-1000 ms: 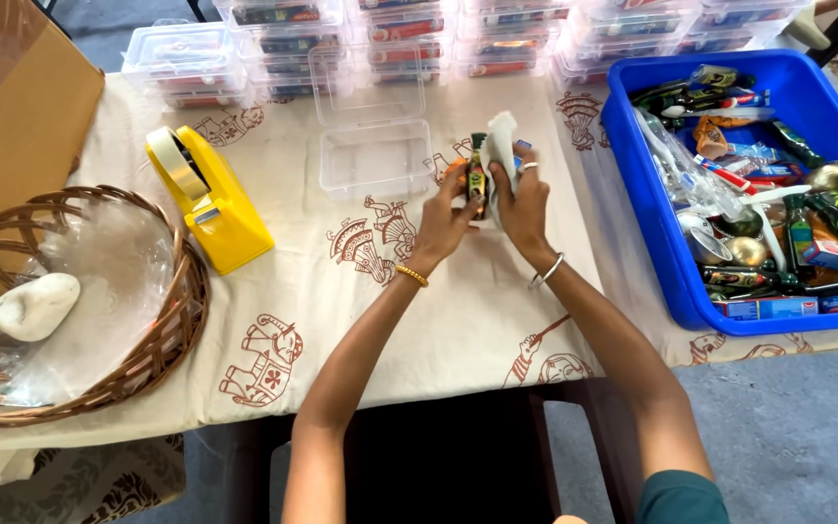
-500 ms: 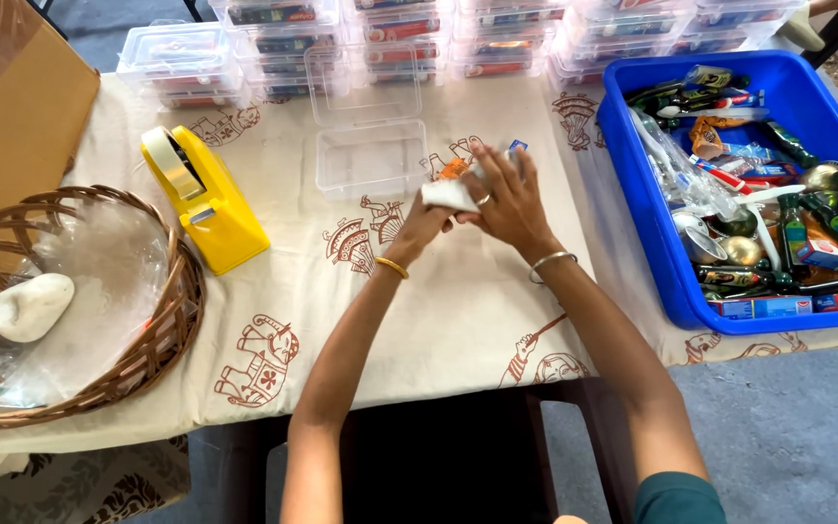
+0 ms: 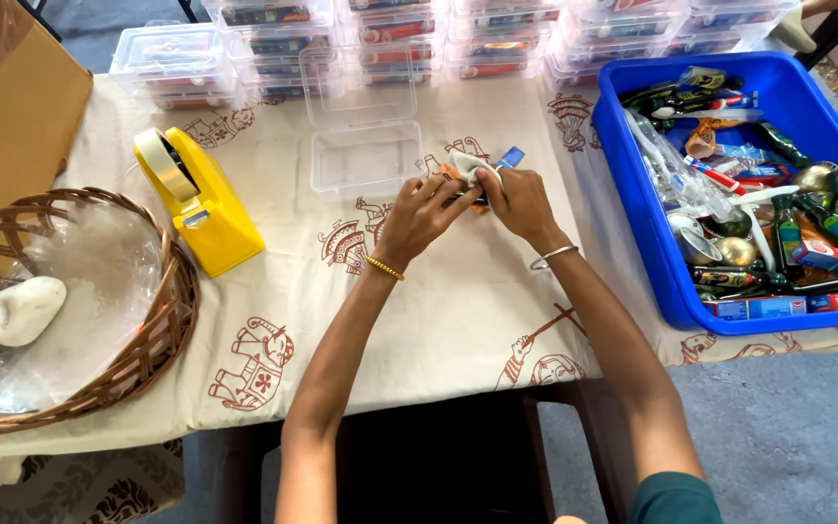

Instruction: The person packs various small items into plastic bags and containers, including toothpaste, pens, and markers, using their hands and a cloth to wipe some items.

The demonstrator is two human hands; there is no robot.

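Observation:
My left hand [image 3: 417, 215] and my right hand [image 3: 516, 197] meet above the printed tablecloth [image 3: 458, 311], both gripping a small bundle of items [image 3: 472, 170]: something white, a dark piece and a blue-tipped end sticking out to the right. The bundle is low over the cloth, just right of an open clear plastic box [image 3: 366, 157] with its lid folded back. The fingers hide most of the bundle.
A blue bin [image 3: 676, 281] at right holds several small bottles, tubes and packets. Stacked clear filled boxes [image 3: 419, 39] line the far edge. A yellow tape dispenser [image 3: 201, 199] stands at left, beside a wicker basket [image 3: 162, 335] with plastic bags and a white stone [image 3: 19, 311]. A cardboard box [image 3: 12, 107] is far left.
The bundle was held upright between both hands a second ago. It has been tipped down and lowered toward the cloth near the open clear box.

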